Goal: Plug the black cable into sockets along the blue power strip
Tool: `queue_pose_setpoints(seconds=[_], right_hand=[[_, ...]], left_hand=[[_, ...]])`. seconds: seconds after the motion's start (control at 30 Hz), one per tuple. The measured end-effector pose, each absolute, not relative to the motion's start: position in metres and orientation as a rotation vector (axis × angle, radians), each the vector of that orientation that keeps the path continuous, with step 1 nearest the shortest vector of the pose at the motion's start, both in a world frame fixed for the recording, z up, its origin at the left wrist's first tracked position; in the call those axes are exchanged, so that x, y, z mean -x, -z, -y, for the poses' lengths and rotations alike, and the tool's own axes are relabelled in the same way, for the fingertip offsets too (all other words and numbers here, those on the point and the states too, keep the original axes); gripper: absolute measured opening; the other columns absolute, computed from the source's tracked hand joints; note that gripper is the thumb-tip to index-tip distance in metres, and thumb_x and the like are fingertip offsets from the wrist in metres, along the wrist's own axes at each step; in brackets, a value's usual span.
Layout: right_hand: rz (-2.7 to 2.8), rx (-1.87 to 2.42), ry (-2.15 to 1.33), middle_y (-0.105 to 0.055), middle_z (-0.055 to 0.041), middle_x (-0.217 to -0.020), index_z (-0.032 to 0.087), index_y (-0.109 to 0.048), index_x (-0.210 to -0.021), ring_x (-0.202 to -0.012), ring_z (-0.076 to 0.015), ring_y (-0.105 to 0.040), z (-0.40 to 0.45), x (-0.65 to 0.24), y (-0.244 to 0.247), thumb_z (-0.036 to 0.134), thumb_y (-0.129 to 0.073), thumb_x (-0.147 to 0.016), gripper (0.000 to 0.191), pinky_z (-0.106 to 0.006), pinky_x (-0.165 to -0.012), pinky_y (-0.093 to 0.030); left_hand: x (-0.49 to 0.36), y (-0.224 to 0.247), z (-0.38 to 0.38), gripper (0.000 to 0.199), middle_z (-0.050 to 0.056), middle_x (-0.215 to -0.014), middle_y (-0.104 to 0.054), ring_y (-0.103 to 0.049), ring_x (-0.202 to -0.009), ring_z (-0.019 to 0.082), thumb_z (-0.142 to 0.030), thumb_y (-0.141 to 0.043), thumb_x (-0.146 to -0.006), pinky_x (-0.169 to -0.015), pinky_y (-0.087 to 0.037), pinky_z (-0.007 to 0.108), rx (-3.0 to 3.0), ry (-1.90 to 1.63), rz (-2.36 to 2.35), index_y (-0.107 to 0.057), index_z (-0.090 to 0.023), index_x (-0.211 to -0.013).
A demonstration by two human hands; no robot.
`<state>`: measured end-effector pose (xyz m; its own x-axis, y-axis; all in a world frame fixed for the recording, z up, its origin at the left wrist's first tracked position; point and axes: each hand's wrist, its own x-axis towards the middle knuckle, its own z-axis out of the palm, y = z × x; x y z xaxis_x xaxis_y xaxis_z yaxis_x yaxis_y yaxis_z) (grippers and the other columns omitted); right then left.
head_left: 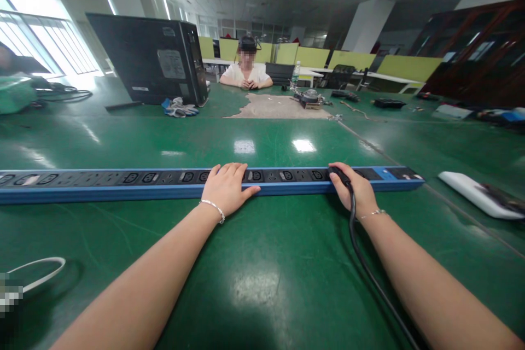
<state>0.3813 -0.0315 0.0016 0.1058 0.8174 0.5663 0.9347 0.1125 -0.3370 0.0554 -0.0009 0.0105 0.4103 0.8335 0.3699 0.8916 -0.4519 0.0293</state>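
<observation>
A long blue power strip with black sockets lies across the green table. My left hand rests on top of it near the middle, fingers over the far edge and thumb apart along the near side. Farther right, my right hand has its fingers closed round a black plug, held at the strip's sockets. Whether the plug sits fully in a socket is hidden by the hand. From the plug a black cable runs down toward the bottom edge, beside my right forearm.
A black computer case stands at the back left, with gloves beside it. A person sits across the table. A white device lies at the right, and a white loop at the lower left.
</observation>
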Motion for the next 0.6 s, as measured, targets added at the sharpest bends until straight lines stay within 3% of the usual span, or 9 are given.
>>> queue_pose_setpoints(seconds=[0.23,0.6], right_hand=[[1.775,1.652,0.304,-0.067,-0.0074,-0.107,0.02,-0.061,-0.112,-0.095,-0.0233,-0.063,0.032,-0.383,0.001,0.037,-0.045,-0.084,0.036,-0.035,-0.087,-0.048],[1.871,1.782,0.284,-0.069,-0.0066,-0.097,0.023,-0.061,-0.112,-0.085,-0.0241,-0.065,0.036,-0.385,-0.011,0.041,-0.044,-0.085,0.037,-0.035,-0.076,-0.051]], left_hand=[[-0.055,-0.01,0.002,0.066,0.012,-0.13,-0.053,-0.046,-0.12,0.026,-0.062,-0.035,-0.084,-0.103,-0.03,0.046,2.482,0.501,1.513,-0.045,-0.015,-0.129],[-0.055,-0.012,0.003,0.065,0.012,-0.13,-0.054,-0.047,-0.119,0.026,-0.061,-0.036,-0.084,-0.102,-0.03,0.044,2.467,0.479,1.535,-0.045,-0.016,-0.129]])
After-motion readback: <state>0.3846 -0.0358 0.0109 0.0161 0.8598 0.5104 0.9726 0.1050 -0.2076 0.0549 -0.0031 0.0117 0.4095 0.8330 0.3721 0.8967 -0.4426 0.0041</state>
